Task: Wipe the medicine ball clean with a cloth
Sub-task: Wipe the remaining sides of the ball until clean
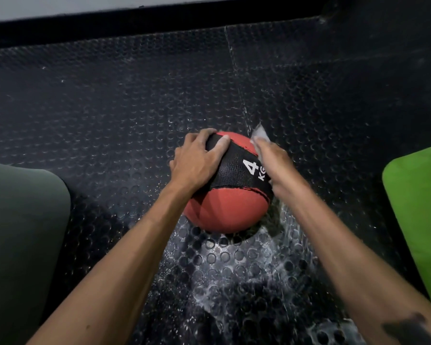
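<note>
A red and black medicine ball (pixel 224 207) marked "4 KG" sits on the black studded rubber floor (pixel 110 108). My left hand (pixel 197 160) lies over the ball's upper left side, fingers spread and pressed against it. My right hand (pixel 271 160) presses a pale grey cloth (pixel 260 134) against the ball's upper right side. The hand is blurred and covers most of the cloth; only a corner sticks out past the fingertips.
A dark grey-green padded object (pixel 23 232) lies at the left edge and a bright green one (pixel 418 207) at the right. The floor in front of the ball shows whitish scuffs. A black skirting and pale wall (pixel 135 6) run along the far side.
</note>
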